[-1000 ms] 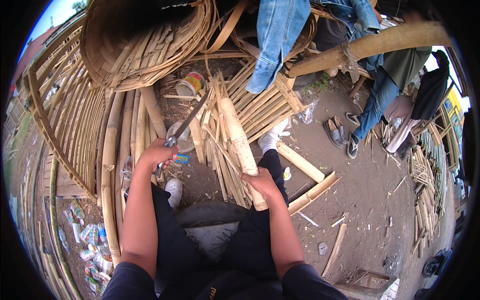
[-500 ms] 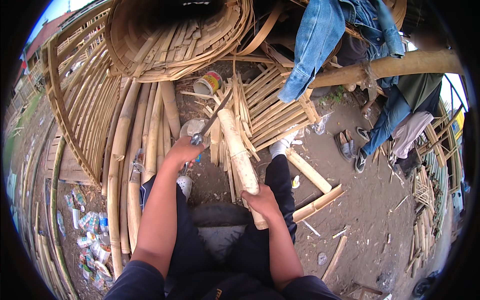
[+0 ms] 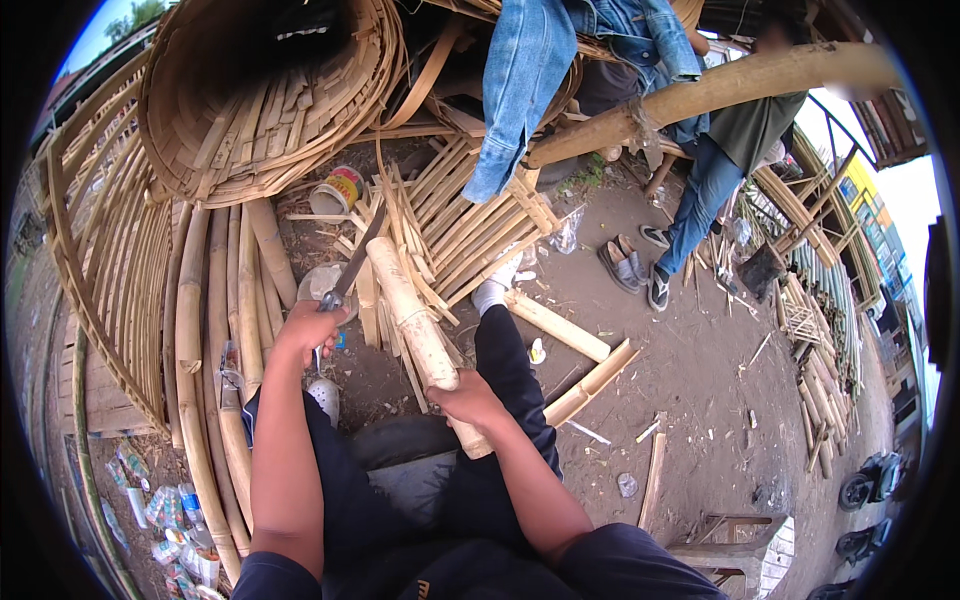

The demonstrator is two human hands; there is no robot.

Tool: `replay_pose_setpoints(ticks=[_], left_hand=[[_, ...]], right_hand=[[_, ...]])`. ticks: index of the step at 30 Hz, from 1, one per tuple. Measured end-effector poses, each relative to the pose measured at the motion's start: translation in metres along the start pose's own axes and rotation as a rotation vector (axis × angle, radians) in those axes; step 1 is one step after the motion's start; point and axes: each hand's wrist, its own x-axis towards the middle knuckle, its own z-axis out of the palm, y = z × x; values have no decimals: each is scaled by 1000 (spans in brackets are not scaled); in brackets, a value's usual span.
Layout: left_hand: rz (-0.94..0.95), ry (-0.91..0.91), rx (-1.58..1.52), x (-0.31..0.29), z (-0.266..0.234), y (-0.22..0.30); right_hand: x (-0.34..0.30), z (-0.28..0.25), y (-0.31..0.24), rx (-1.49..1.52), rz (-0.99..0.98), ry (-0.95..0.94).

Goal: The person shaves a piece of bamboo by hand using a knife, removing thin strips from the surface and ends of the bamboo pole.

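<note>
My left hand (image 3: 316,328) is closed around the handle of a long knife (image 3: 362,252), its dark blade pointing up and away from me. Just right of the blade lies a thick, pale bamboo section (image 3: 412,312), slanting from my lap toward the far left. My right hand (image 3: 468,402) grips this section close to its near end, above my right thigh. A narrow gap separates blade and bamboo. Split bamboo strips (image 3: 400,230) lie heaped beyond the far end. Slatted bamboo pieces (image 3: 455,205) are stacked beside that heap.
Long bamboo poles (image 3: 190,300) lie at my left, near a large woven basket (image 3: 300,150). A denim jacket (image 3: 520,90) hangs over a thick bamboo beam (image 3: 720,90). Cut bamboo pieces (image 3: 560,328) lie by my right foot. Another person (image 3: 705,180) is at the far right, near sandals (image 3: 622,265).
My view has swung to the right, so the surroundings sit further left and more shows on the right. Both hands keep their holds on the knife and the bamboo section.
</note>
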Motion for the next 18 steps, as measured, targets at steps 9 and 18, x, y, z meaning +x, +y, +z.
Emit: replay_pose_setpoints(ticks=[9, 18], left_hand=[[-13, -38, 19, -3, 2, -4], [-25, 26, 86, -9, -7, -3]], right_hand=[[-3, 3, -1, 132, 124, -38], [-9, 7, -19, 461, 174, -123]])
